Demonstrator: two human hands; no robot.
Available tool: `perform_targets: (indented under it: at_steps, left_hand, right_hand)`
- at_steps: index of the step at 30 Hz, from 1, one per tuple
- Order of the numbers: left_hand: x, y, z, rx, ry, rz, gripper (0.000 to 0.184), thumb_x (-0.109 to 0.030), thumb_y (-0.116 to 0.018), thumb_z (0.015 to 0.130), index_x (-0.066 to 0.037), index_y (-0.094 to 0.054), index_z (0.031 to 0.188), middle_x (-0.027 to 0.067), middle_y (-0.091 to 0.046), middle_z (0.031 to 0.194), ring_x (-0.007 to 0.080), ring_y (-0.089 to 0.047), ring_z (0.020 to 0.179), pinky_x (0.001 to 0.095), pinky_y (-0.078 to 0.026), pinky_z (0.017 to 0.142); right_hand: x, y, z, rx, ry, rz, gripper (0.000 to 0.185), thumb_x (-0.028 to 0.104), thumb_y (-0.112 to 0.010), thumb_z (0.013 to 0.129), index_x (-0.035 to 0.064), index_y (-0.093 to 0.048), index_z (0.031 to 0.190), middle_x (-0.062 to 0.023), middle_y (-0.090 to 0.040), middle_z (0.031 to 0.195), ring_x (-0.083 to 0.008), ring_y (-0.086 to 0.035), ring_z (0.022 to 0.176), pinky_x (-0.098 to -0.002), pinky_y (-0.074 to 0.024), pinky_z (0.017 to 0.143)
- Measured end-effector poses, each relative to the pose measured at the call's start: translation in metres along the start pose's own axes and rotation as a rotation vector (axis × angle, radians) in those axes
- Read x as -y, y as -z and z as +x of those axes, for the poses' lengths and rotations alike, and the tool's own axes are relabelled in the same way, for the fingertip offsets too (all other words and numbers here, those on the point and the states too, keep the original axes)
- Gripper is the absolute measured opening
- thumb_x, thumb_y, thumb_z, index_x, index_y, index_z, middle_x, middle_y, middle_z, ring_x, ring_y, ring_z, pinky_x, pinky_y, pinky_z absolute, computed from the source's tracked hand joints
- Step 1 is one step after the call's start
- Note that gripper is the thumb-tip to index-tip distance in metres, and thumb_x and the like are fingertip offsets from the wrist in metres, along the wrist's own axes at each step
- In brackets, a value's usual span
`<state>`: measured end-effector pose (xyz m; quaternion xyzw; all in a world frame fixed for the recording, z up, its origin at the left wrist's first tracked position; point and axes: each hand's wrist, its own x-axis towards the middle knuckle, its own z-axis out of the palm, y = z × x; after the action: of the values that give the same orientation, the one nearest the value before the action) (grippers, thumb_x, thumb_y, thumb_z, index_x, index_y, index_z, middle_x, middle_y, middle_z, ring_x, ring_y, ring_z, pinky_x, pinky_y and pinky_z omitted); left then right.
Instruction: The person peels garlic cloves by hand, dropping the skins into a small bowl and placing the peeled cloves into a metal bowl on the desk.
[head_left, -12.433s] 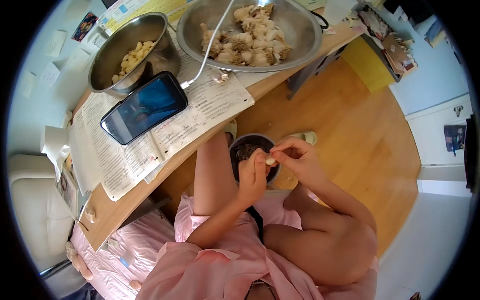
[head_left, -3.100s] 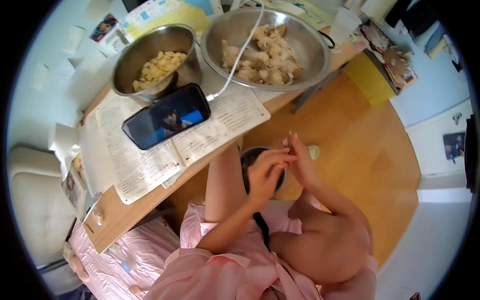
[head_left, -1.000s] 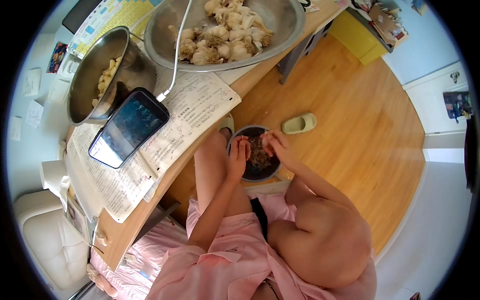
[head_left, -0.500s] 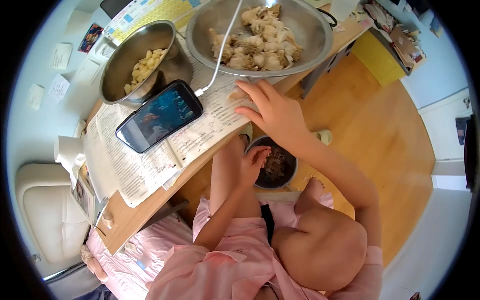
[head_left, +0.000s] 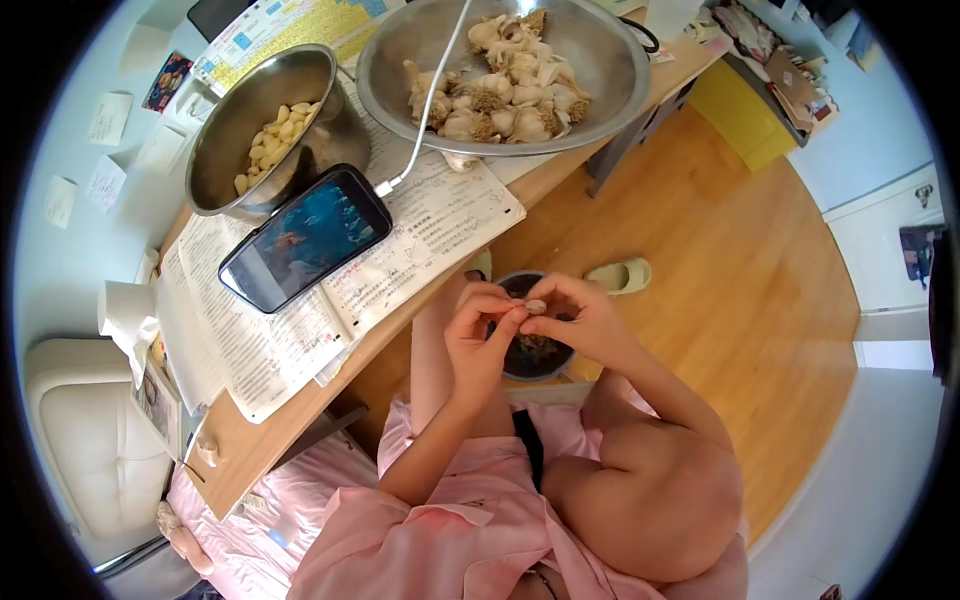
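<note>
Right hand (head_left: 575, 318) came back from desk (head_left: 255, 455) to meet left hand (head_left: 477, 337) over bin (head_left: 540, 373). Right thumb and finger nearly closed — pinching garlic clove (head_left: 536, 306). Left fingertips (head_left: 517, 314) bunched at clove's edge — I can't tell if gripping. Garlic bulbs (head_left: 520, 95) in big steel bowl (head_left: 610, 85), peeled cloves (head_left: 272, 145) in smaller bowl (head_left: 215, 140).

Obstacle: cable (head_left: 432, 98), apparently above garlic bowl (head_left: 612, 75)

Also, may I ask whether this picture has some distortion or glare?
Head view: black corners, and the right edge of the wooden floor bows outward; head view: a bright glint inside the wide metal bowl; head view: a pale patch on the phone, glare or display, I cannot tell.
</note>
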<state>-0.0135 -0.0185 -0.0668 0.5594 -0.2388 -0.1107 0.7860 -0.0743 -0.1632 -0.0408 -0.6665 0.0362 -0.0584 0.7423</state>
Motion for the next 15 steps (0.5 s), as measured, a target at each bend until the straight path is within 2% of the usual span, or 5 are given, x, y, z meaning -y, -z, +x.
perform_targets:
  at_steps: [2, 5, 8, 11, 15]
  left_hand:
    - [-0.003, -0.006, 0.003, -0.005, 0.017, -0.032, 0.009, 0.005, -0.063, 0.079, 0.001, -0.060, 0.085, 0.0072, -0.052, 0.091, 0.0133, -0.053, 0.084, 0.0246, -0.044, 0.076]
    - [-0.010, -0.007, 0.006, 0.023, 0.058, -0.055, 0.008, 0.005, -0.064, 0.078, 0.001, -0.060, 0.084, 0.0076, -0.052, 0.091, 0.0134, -0.052, 0.084, 0.0254, -0.043, 0.075]
    - [-0.001, 0.001, 0.008, 0.053, -0.016, -0.009, 0.007, 0.005, -0.063, 0.078, 0.001, -0.059, 0.082, 0.0081, -0.052, 0.093, 0.0133, -0.053, 0.084, 0.0250, -0.045, 0.074]
    - [-0.007, 0.002, 0.008, 0.103, -0.107, 0.051, 0.007, 0.004, -0.062, 0.080, 0.001, -0.058, 0.083, 0.0075, -0.051, 0.094, 0.0126, -0.053, 0.083, 0.0248, -0.047, 0.073]
    - [-0.015, -0.010, 0.007, 0.067, 0.152, -0.282, 0.007, 0.004, -0.059, 0.082, 0.000, -0.055, 0.084, 0.0067, -0.050, 0.093, 0.0129, -0.054, 0.081, 0.0244, -0.049, 0.070]
  right_hand:
    - [-0.003, 0.002, -0.003, 0.024, -0.092, 0.192, 0.026, 0.007, -0.071, 0.077, 0.0007, -0.056, 0.097, -0.0043, -0.060, 0.088, -0.0076, -0.058, 0.079, -0.0207, -0.0470, 0.065]
    - [0.005, 0.001, -0.004, -0.009, -0.126, 0.278, 0.020, 0.004, -0.068, 0.079, 0.0002, -0.057, 0.095, -0.0038, -0.060, 0.089, -0.0086, -0.058, 0.078, -0.0216, -0.0478, 0.066]
    - [0.009, 0.006, -0.005, -0.041, -0.160, 0.148, 0.018, 0.003, -0.067, 0.080, -0.0002, -0.057, 0.094, -0.0043, -0.061, 0.087, -0.0096, -0.059, 0.078, -0.0226, -0.0489, 0.069]
    - [0.006, 0.001, -0.006, -0.054, -0.042, 0.194, 0.015, 0.004, -0.066, 0.081, -0.0007, -0.057, 0.093, -0.0053, -0.061, 0.087, -0.0105, -0.060, 0.077, -0.0229, -0.0496, 0.070]
    - [0.002, 0.001, -0.007, -0.012, -0.082, 0.413, 0.014, 0.004, -0.065, 0.082, -0.0013, -0.056, 0.091, -0.0064, -0.062, 0.087, -0.0117, -0.061, 0.077, -0.0233, -0.0502, 0.070]
